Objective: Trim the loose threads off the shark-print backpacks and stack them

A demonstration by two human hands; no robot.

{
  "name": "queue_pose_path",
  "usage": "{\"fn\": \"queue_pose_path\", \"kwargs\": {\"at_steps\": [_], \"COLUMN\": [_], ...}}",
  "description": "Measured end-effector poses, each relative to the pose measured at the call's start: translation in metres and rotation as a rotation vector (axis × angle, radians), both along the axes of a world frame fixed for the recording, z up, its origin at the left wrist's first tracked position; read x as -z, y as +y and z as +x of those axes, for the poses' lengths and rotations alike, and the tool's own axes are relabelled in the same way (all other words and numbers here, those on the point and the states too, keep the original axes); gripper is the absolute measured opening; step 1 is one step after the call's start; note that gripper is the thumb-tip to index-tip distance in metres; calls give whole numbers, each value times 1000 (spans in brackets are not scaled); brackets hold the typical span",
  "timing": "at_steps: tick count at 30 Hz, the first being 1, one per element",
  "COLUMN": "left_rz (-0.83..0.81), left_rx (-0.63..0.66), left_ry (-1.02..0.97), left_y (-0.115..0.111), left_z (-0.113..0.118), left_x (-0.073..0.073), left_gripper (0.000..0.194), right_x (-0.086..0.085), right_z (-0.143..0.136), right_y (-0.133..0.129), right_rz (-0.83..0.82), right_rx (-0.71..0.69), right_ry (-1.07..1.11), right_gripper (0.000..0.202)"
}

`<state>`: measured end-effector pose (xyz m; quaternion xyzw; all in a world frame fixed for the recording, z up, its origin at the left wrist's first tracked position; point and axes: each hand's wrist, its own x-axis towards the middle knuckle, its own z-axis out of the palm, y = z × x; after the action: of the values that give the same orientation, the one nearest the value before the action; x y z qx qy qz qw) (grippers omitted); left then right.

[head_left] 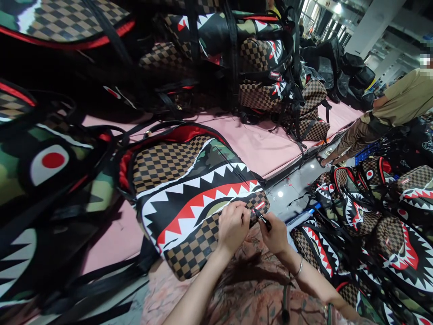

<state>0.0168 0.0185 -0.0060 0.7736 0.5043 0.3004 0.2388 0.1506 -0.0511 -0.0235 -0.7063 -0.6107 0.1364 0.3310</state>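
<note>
A backpack (pixel 189 198) with a shark-mouth print, brown checks and camouflage lies on a pink table (pixel 257 144) in front of me. My left hand (pixel 233 225) rests closed on its near lower corner, pinching the fabric beside a small red-and-white label (pixel 260 206). My right hand (pixel 275 234) holds a small dark tool (pixel 264 220) whose tip touches that corner next to the label. A bracelet sits on my right wrist.
More shark-print backpacks are stacked at the back (pixel 264 58) and at the left (pixel 43 180). Several others are heaped on the floor at the right (pixel 379 216). A person in a tan shirt (pixel 399 104) stands at the far right by the table's end.
</note>
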Motion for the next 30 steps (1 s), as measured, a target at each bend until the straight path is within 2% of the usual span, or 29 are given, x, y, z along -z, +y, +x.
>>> {"fn": "queue_pose_path", "kwargs": {"at_steps": [1,5,6,7,9,12,16,18,21,30], "left_rz": [7,13,31,61,138,237,278,279,281,278], "left_rx": [66,485,526,532,465,326,147,85,59,63], "left_ry": [-48,-199,-178,-142,-64,65,327,402,438,450], "left_y": [-4,-28,-34,-39,-44,-39,-34,-36,-41,-42], "left_z": [-2,-8,-9,-10,-15,-27,-42,-44,-43,-43], "left_x": [-3,-14,-16,-17,-18,-12,6,15,23,25], "left_gripper": [24,15,14,21,29,21,46,50,48,48], "right_x": [0,2,3,5,8,9,7,6,6,7], "right_z": [9,58,71,83,102,118,126,128,131,129], "right_y": [4,28,36,43,57,73,89,94,100,114], "right_rz": [2,-131,-168,-200,-255,-327,-382,-414,-465,-491], "right_rx": [2,-22,-51,-83,-152,-262,-384,-436,-497,-584], "right_ry": [112,528,572,599,626,658,672,672,672,643], "right_gripper": [20,27,30,32,34,34,33,32,31,26]}}
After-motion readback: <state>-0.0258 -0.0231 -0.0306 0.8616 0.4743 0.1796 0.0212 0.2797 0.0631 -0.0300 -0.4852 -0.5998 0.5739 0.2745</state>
